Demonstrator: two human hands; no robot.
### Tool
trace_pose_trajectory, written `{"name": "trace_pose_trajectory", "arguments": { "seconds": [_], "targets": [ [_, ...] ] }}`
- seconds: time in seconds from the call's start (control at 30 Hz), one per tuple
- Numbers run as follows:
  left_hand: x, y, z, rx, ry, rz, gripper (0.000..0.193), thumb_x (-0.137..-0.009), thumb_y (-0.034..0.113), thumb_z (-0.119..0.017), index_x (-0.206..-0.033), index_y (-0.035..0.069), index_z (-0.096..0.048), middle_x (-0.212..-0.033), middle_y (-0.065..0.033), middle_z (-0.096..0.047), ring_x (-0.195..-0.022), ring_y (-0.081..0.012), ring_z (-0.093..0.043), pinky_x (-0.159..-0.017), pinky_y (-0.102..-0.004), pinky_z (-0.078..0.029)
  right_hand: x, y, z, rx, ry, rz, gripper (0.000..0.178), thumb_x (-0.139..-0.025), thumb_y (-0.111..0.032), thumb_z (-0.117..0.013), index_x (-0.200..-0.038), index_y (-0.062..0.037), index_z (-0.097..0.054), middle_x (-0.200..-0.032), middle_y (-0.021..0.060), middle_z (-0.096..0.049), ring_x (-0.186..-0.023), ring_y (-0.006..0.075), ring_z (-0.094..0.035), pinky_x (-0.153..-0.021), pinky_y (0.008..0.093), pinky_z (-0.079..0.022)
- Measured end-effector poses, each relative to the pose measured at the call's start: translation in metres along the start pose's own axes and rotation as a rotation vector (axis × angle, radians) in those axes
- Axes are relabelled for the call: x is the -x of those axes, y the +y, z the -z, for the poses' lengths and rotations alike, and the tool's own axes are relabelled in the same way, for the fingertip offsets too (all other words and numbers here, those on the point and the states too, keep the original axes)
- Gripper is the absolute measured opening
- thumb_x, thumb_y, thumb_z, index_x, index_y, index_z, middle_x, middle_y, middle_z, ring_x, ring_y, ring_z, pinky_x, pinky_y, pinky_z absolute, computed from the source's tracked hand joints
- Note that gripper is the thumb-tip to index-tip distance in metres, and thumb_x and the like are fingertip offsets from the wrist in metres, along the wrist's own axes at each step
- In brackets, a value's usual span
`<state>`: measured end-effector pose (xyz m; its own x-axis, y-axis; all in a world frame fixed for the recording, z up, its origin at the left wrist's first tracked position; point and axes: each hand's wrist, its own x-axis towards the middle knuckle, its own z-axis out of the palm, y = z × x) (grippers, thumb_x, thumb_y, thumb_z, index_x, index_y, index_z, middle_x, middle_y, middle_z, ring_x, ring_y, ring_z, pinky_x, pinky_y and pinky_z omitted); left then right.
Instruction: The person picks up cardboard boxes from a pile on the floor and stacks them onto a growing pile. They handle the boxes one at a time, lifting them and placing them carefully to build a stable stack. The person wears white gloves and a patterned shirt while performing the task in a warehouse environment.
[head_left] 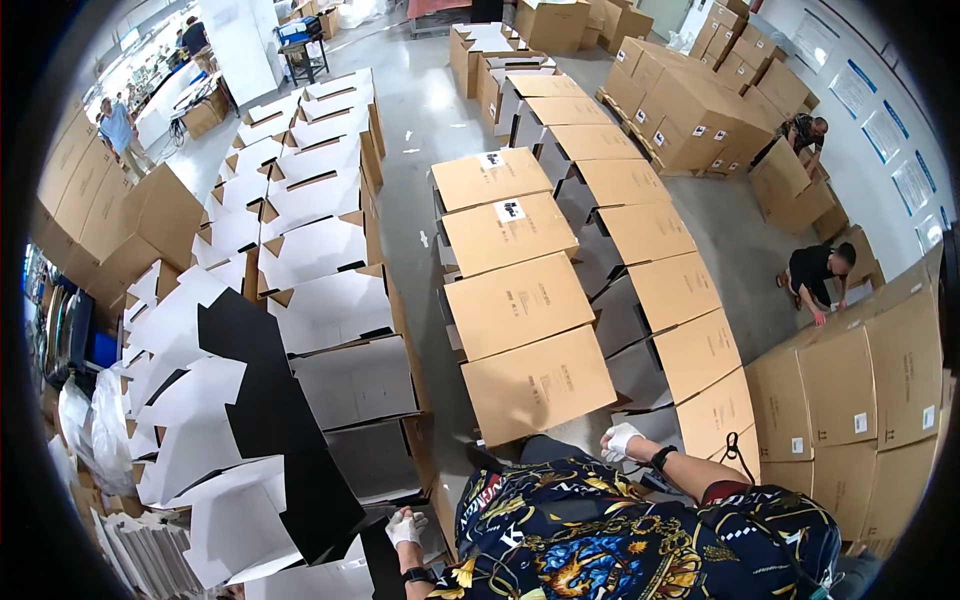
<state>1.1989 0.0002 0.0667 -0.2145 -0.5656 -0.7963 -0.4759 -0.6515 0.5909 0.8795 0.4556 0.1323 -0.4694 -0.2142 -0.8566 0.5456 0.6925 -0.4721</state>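
Note:
My left hand (405, 527), in a white glove that leaves the fingertips bare, is low in the middle with its fingers curled. Beside it are a black sheet (285, 420) and the open white-lined boxes (372, 460). Whether it grips anything is hidden. My right hand (622, 442), gloved the same way, is closed next to the row of brown cartons (700, 355). Nothing can be made out between its fingers. Just ahead of my body lies a flat brown carton top (540, 385), the nearest in its row.
Rows of white-lined open boxes (320, 245) run away on the left. Stacked cartons (820, 390) stand at the right, where a person in black (822, 270) bends over. Another person (800, 135) leans over a carton farther back. Grey floor (415, 180) separates the rows.

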Motion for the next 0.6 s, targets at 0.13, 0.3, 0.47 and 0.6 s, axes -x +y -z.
{"name": "trace_pose_trajectory", "arguments": {
  "seconds": [0.13, 0.3, 0.47, 0.6],
  "targets": [
    [-0.043, 0.010, 0.000, -0.011, -0.048, -0.028, 0.022, -0.091, 0.015, -0.056, -0.110, 0.004, -0.058, -0.079, -0.0145, -0.067, -0.063, -0.0253, -0.066, -0.055, -0.0343, -0.055, -0.007, -0.023, 0.006, -0.073, 0.022, 0.003, 0.008, -0.081, -0.008, -0.062, -0.085, -0.0038, -0.067, -0.077, 0.0060, -0.068, -0.064, 0.0128, -0.063, -0.056, 0.0263, -0.050],
    [-0.050, 0.069, -0.060, -0.047, -0.071, -0.021, 0.021, -0.089, 0.008, -0.056, -0.108, 0.001, -0.059, -0.073, -0.0124, -0.065, -0.057, -0.0193, -0.062, -0.051, -0.0285, -0.052, -0.079, 0.050, 0.035, 0.309, 0.178, 0.097, 0.013, -0.076, -0.014, -0.065, -0.084, -0.0057, -0.071, -0.079, 0.0068, -0.069, -0.077, 0.0196, -0.065, -0.065, 0.0336, -0.051],
    [-0.059, 0.106, -0.108, -0.171, -0.053, -0.047, 0.024, -0.089, 0.008, -0.054, -0.110, -0.002, -0.058, -0.074, -0.0126, -0.065, -0.056, -0.0182, -0.061, -0.050, -0.0276, -0.050, -0.149, 0.045, 0.066, 0.510, -0.019, 0.009, 0.014, -0.079, -0.011, -0.058, -0.082, -0.0043, -0.069, -0.080, 0.0145, -0.068, -0.078, 0.0294, -0.067, -0.065, 0.0383, -0.054],
    [-0.076, 0.128, -0.146, -0.178, -0.057, -0.044, 0.026, -0.090, 0.009, -0.053, -0.112, -0.003, -0.057, -0.078, -0.0140, -0.066, -0.058, -0.0187, -0.063, -0.052, -0.0278, -0.051, -0.197, -0.041, 0.098, -0.132, -0.102, -0.240, 0.010, -0.076, -0.004, -0.057, -0.079, -0.0014, -0.066, -0.072, 0.0190, -0.065, -0.070, 0.0325, -0.067, -0.056, 0.0421, -0.055]
  ]
}}
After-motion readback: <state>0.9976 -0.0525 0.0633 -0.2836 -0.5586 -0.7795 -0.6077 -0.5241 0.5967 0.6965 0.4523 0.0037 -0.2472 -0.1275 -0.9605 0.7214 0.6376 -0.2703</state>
